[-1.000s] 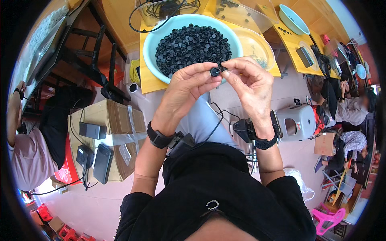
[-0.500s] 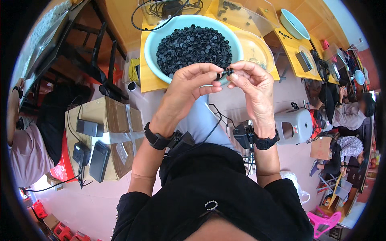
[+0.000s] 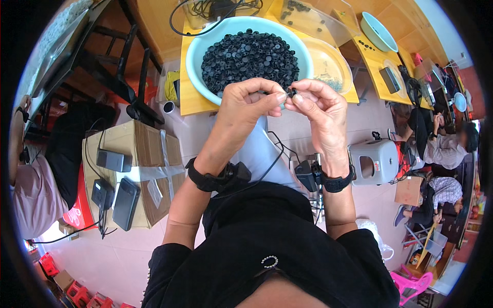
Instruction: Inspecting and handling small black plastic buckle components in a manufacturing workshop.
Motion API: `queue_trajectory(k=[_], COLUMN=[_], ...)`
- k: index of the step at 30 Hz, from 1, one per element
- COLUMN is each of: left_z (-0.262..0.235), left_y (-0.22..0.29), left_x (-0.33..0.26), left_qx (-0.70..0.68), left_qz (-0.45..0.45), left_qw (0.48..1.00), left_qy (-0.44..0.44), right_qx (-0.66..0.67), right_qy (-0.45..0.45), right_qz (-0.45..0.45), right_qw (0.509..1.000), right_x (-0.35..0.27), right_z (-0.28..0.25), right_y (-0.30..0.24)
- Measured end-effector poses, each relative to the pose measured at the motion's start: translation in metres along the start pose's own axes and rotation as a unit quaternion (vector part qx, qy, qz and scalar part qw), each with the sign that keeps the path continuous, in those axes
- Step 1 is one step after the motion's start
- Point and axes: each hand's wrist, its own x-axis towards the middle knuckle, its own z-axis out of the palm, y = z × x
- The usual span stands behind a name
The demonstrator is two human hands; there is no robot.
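My left hand (image 3: 245,105) and my right hand (image 3: 322,105) meet fingertip to fingertip just over the near rim of a light-blue basin (image 3: 194,61). A small black plastic part (image 3: 291,92) is pinched between my right thumb and forefinger. My left thumb and forefinger are pressed together right beside it; what they grip is too small and covered to make out. Many small round black plastic caps (image 3: 249,57) fill the basin. To its right lies a shallow round clear tray (image 3: 351,77) with a scatter of small thin metal pieces (image 3: 331,82).
The yellow table (image 3: 197,106) carries a clear bin with cables behind the basin. Left of me stands a taped cardboard box (image 3: 149,205) bearing black devices. A grey stool (image 3: 377,163) is on the right. Other people sit at both sides; another basin (image 3: 379,32) stands far right.
My hands have come closer together. A spring that showed between two black parts is no longer visible. The left wrist has turned slightly.
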Motion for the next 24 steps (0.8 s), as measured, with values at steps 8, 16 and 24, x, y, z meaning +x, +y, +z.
queue_trajectory(k=[8, 16, 24], left_z=[0.012, 0.015, 0.015], left_y=[-0.002, 0.004, -0.002], left_x=[0.002, -0.003, -0.001], left_qx=[0.159, 0.225, 0.224], left_qz=[0.133, 0.198, 0.196], left_qw=[0.976, 0.95, 0.951], left_qy=[0.063, 0.092, 0.084], right_qx=[0.102, 0.091, 0.1], right_qy=[-0.001, -0.001, -0.001], right_qz=[0.072, 0.048, 0.047], right_qw=[0.992, 0.995, 0.994], right_x=[0.004, 0.002, 0.002], right_z=[-0.008, -0.006, -0.004], right_y=[0.006, 0.005, 0.005])
